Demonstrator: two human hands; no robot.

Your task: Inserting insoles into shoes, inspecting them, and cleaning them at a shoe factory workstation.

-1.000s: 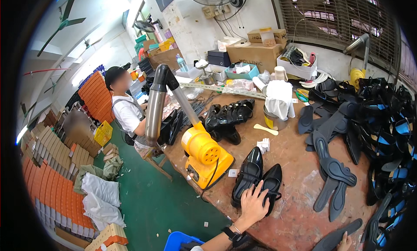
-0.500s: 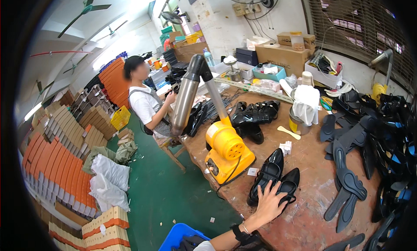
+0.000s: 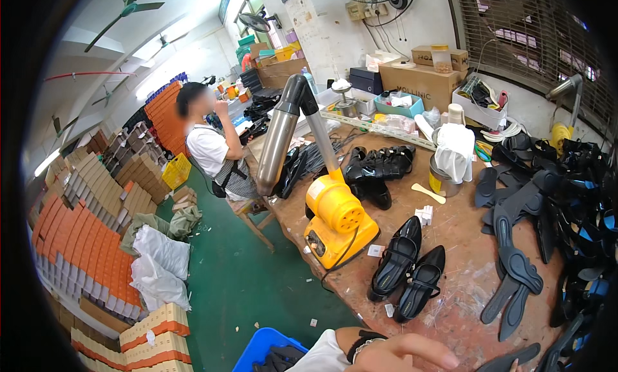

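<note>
My left hand (image 3: pixel 409 354), with a dark band at the wrist, is low in the view at the table's near edge. One finger stretches to the right; the others are partly cut off by the frame, and nothing shows in its grasp. Just beyond it lie a black pointed strap shoe (image 3: pixel 422 283) and its mate (image 3: pixel 396 259), side by side with toes pointing away. At the bottom edge, beside a dark grey insole (image 3: pixel 518 358), only a sliver of skin (image 3: pixel 514 366) shows, seemingly my right hand; its fingers are hidden.
A yellow hot-air blower (image 3: pixel 335 208) with a metal pipe stands left of the shoes. Insoles (image 3: pixel 515 262) and piled black shoes (image 3: pixel 582 243) fill the right side. A tin (image 3: pixel 444 182) stands behind. A blue bin (image 3: pixel 267 346) is below left; a person (image 3: pixel 215 146) sits beyond.
My left hand has lifted off the pair of shoes and drawn back toward me, to the lower edge. The shoes stay in place. The seated person has raised a hand toward the head.
</note>
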